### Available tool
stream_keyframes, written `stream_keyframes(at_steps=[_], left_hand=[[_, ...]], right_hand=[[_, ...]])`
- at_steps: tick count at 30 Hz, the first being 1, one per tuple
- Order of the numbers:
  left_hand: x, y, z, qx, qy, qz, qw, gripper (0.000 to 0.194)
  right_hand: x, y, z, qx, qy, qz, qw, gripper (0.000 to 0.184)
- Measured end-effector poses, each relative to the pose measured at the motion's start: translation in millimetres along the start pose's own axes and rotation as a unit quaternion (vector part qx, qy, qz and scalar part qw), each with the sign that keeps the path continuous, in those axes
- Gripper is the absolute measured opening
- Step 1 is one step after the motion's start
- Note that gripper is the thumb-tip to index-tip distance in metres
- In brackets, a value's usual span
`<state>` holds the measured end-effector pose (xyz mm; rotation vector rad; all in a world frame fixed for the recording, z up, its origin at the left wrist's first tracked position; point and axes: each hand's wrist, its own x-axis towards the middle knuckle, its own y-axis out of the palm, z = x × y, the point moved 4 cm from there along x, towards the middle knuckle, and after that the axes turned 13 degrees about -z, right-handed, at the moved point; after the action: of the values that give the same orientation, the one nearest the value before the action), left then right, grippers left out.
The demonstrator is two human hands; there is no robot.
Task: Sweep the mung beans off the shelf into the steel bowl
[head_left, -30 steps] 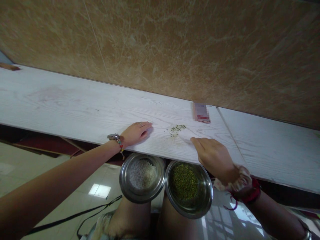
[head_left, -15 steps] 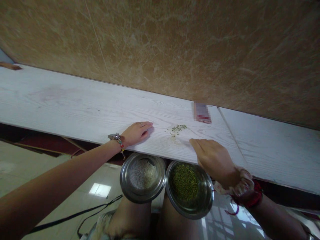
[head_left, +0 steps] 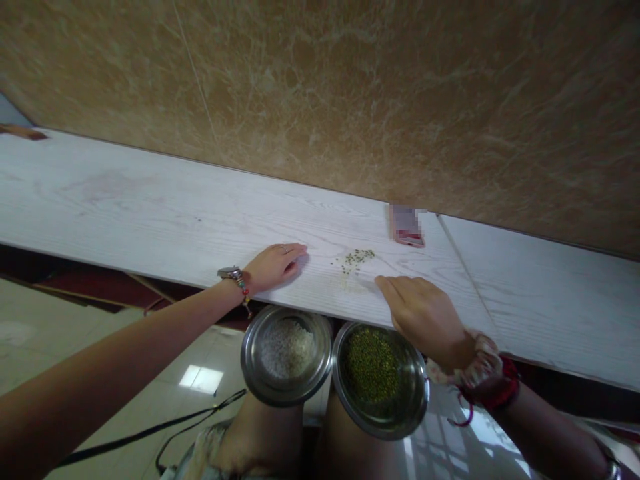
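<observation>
A small scatter of green mung beans (head_left: 359,256) lies on the white wood-grain counter (head_left: 165,210), with pale rice grains (head_left: 345,280) just in front of it. My left hand (head_left: 275,267) rests on the counter left of the grains, fingers stretched out and holding nothing. To the right of them is my right hand (head_left: 417,307), its fingers pressed together and pointing at the rice; its fingertips and anything in them are hidden. Below the counter edge, a steel bowl of white rice (head_left: 287,348) sits beside another steel bowl of mung beans (head_left: 371,365).
A phone (head_left: 407,225) lies near the wall behind the grains. The brown marbled wall (head_left: 310,100) rises along the counter's back edge. Both bowls are by my knees (head_left: 270,433). A black strap (head_left: 150,427) hangs at the lower left over the tiled floor.
My right hand has shifted slightly left, closer to the rice grains. My left hand stays in place, and the bowls look unchanged.
</observation>
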<state>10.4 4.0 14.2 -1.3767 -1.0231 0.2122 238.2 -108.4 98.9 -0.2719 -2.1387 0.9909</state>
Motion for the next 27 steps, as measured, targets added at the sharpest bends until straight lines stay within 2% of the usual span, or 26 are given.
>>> stream_keyframes(at_steps=[5,11,18,27], left_hand=[[-1,1.9,2,-0.003,0.008,-0.011,1.0,0.037],[0,1.6,2,0.0,-0.004,0.001,1.0,0.038],[-1,1.4,2,-0.003,-0.002,0.001,1.0,0.038],[-1,2.9,2,0.0,-0.004,0.003,1.0,0.037]], right_hand=[[0,2,-4,-0.002,0.024,0.005,1.0,0.033],[5,1,0,0.004,-0.017,-0.027,0.999,0.03],[11,7,-6,0.011,-0.004,-0.001,1.0,0.031],[18,10,-5,-0.005,-0.009,-0.014,1.0,0.027]])
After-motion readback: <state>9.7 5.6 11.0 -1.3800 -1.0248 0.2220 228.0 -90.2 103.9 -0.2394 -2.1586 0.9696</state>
